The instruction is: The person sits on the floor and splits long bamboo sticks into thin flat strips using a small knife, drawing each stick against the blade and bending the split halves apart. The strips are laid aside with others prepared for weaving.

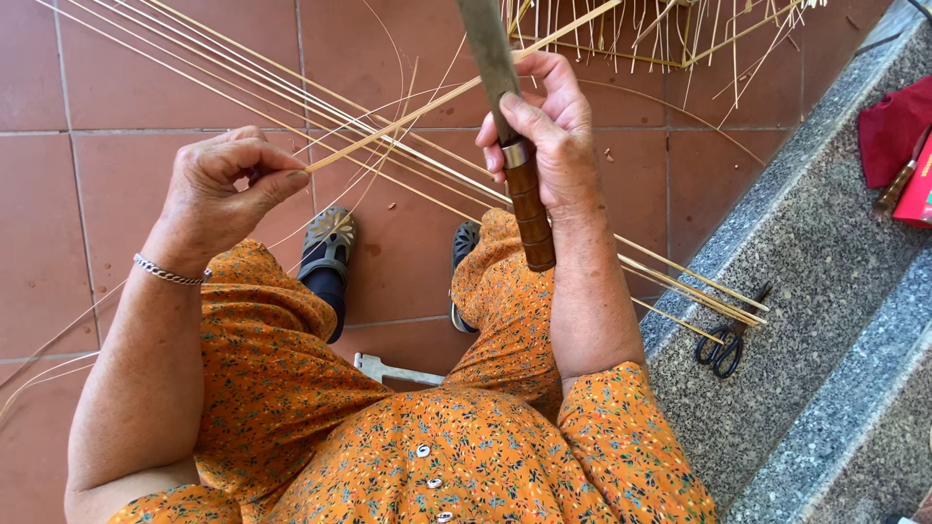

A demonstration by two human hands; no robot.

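My left hand (228, 189) pinches the near end of a thin pale bamboo strip (427, 107), which slants up to the right. My right hand (544, 126) grips a big knife (505, 107) with a brown wooden handle and a metal collar, its grey blade pointing up out of view and resting against the strip. Several long bamboo strips (291, 92) lie across the red tile floor below my hands. Orange flowered clothing covers my knees, and both sandalled feet rest on the tiles.
A grey speckled stone step (806, 272) runs along the right, with black scissors (723, 349) on it. A red cloth and a red box (903, 136) sit at the far right. A woven bamboo frame (660, 29) stands at the top. A metal tool (388, 371) lies by my knee.
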